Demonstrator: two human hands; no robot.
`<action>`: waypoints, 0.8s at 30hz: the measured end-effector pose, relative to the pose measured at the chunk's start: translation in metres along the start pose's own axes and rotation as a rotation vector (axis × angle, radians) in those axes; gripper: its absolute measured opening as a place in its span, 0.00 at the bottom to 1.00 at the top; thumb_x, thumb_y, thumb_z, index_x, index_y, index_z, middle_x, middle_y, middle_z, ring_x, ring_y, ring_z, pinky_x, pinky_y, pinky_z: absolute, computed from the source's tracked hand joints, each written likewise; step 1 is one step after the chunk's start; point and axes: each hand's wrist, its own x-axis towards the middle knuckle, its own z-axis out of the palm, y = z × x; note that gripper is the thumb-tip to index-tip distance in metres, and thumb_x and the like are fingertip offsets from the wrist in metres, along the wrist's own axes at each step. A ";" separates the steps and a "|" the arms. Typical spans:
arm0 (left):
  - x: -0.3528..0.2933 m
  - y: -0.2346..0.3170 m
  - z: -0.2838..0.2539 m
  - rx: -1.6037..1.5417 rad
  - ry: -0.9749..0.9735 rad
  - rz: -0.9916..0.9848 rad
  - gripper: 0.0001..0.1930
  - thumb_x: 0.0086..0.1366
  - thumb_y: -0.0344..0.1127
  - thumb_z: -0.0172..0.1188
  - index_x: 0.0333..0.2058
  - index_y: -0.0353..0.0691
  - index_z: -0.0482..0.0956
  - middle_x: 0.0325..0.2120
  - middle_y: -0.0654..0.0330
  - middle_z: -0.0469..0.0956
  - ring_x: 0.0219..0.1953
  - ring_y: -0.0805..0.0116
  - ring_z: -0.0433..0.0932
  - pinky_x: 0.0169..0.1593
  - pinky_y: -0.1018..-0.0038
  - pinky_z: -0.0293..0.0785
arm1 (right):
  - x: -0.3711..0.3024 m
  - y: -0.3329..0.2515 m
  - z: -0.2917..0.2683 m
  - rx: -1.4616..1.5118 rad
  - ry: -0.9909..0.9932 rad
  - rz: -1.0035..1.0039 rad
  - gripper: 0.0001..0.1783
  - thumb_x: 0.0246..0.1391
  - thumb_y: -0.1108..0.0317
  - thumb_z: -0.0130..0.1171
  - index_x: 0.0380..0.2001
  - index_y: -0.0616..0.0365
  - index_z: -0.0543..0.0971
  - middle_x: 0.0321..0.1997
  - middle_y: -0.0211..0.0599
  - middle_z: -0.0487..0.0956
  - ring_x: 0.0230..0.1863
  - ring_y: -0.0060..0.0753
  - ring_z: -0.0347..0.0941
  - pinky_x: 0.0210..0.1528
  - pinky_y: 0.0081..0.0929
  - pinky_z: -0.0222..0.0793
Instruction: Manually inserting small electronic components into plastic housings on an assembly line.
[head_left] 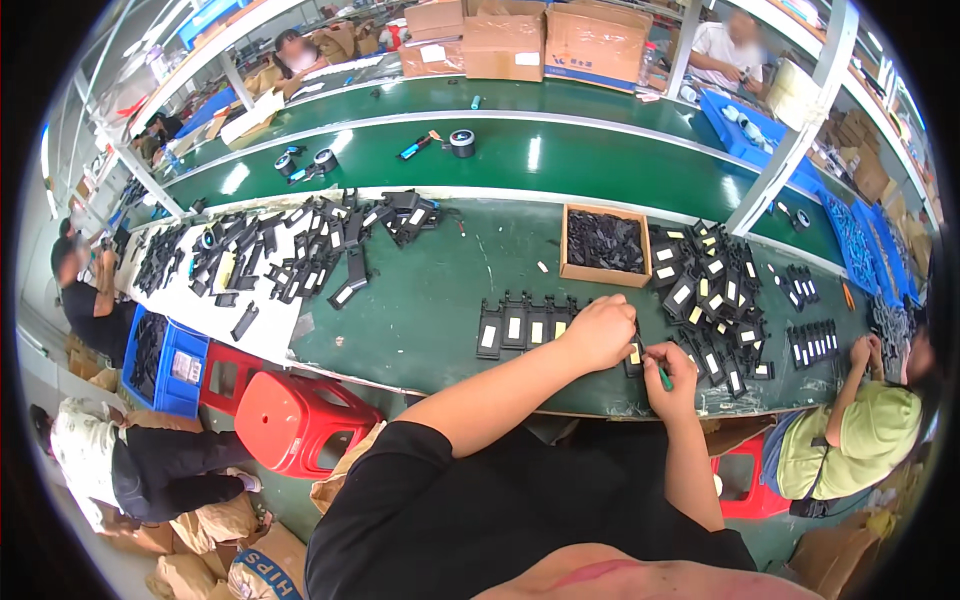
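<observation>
My left hand (602, 332) is closed, its fingertips pressed on the upper end of a black plastic housing (634, 362) with a pale label. Just to the right, my right hand (672, 378) grips a small green-handled tool (665, 377); its tip is hidden by the fingers. Beside my left hand stands a row of similar housings (514, 328), each with a white or yellow label, partly covered by the hand and forearm. A heap of labelled black housings (705, 295) lies to the right of my hands.
Beyond my hands sits a cardboard box (572, 268) of small black parts. More black housings (335, 235) spread over a white sheet at left. A green conveyor belt (560, 150) crosses behind the bench. Red stools (285, 415) stand left; a co-worker in green (850, 440) sits right.
</observation>
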 end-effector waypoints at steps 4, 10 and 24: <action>0.001 0.008 0.002 -0.044 -0.029 -0.008 0.13 0.50 0.38 0.74 0.28 0.34 0.86 0.35 0.55 0.81 0.48 0.53 0.77 0.55 0.61 0.76 | -0.007 0.007 -0.004 0.004 0.006 -0.041 0.04 0.54 0.77 0.63 0.35 0.62 0.80 0.30 0.36 0.80 0.28 0.27 0.76 0.32 0.24 0.71; 0.003 -0.014 0.035 0.057 0.108 0.032 0.06 0.47 0.35 0.65 0.20 0.39 0.84 0.28 0.56 0.81 0.36 0.53 0.78 0.43 0.59 0.78 | -0.001 0.014 -0.006 -0.009 0.006 -0.169 0.04 0.51 0.78 0.64 0.32 0.60 0.81 0.32 0.37 0.81 0.32 0.31 0.78 0.35 0.25 0.71; 0.006 -0.006 0.007 0.022 -0.093 0.023 0.12 0.58 0.35 0.71 0.37 0.34 0.89 0.38 0.60 0.82 0.47 0.59 0.78 0.53 0.65 0.78 | -0.002 0.024 -0.003 0.053 0.026 -0.046 0.04 0.53 0.80 0.62 0.33 0.65 0.80 0.34 0.37 0.85 0.33 0.27 0.82 0.38 0.23 0.76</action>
